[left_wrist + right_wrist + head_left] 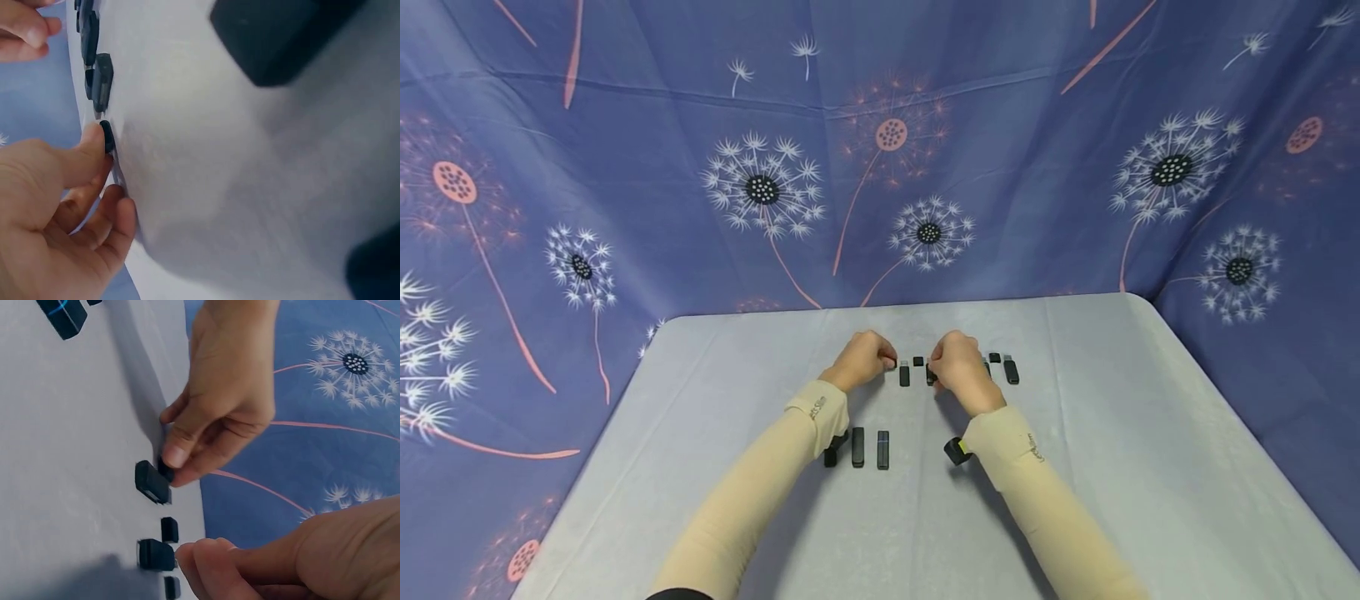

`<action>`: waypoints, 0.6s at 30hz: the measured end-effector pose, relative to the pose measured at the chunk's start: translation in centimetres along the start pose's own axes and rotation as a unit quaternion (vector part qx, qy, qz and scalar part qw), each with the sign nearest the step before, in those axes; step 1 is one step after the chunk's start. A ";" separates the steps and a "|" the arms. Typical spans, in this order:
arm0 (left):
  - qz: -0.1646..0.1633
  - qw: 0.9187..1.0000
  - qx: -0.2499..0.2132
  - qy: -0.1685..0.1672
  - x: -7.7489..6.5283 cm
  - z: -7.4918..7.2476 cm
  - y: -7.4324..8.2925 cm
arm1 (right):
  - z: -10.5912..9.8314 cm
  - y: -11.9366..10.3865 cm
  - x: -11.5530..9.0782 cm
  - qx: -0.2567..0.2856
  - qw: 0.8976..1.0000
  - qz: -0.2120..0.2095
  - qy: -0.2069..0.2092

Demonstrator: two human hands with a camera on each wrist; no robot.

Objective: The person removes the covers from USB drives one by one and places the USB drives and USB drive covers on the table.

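Note:
In the head view my left hand (867, 360) is at the left end of a row of black USB flash drives and small caps. Thumb and finger pinch a black cap (107, 135) close over the table, beside an uncapped flash drive (904, 375). My right hand (957, 365) is bent over the row, a little to the right. In the right wrist view its bunched fingertips overlap the metal end of a second flash drive (156, 555); I cannot tell whether they grip it. A loose cap (918, 362) lies between these two drives.
Right of my right hand are another cap (995, 357) and a flash drive (1011, 370). Nearer me lie a dark stick (858, 447) and one with a blue line (883, 450). Pale cloth covers the table (1097, 400); a dandelion-print curtain (1015, 208) stands behind it.

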State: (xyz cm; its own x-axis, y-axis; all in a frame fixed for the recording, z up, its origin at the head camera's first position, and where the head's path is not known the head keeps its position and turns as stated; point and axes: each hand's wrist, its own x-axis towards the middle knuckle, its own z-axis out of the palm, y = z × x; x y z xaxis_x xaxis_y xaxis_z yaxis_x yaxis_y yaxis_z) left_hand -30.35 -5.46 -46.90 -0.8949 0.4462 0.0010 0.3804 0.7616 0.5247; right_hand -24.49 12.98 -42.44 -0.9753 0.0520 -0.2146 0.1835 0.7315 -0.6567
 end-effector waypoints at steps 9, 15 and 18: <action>0.025 0.999 -0.036 -0.022 -0.9 -0.6 -1.3 | -1.1 1.0 -1.6 -0.021 0.999 -0.039 0.015; 0.062 0.997 -0.029 -0.022 -2.2 -1.3 -1.8 | -1.4 2.0 -3.4 -0.068 0.994 -0.075 0.040; 0.089 0.996 0.000 -0.010 -3.1 -1.5 -2.0 | -1.5 2.5 -4.2 -0.068 0.992 -0.094 0.045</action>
State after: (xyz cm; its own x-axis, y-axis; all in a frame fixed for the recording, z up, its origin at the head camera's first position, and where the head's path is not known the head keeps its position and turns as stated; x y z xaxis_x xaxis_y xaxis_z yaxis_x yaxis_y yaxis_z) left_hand -28.72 -9.01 -46.64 -0.8079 0.5843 0.0768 0.5333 0.6694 0.5171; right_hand -20.10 15.58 -42.08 -0.9989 -0.0376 -0.0278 -0.0148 0.8187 -0.5740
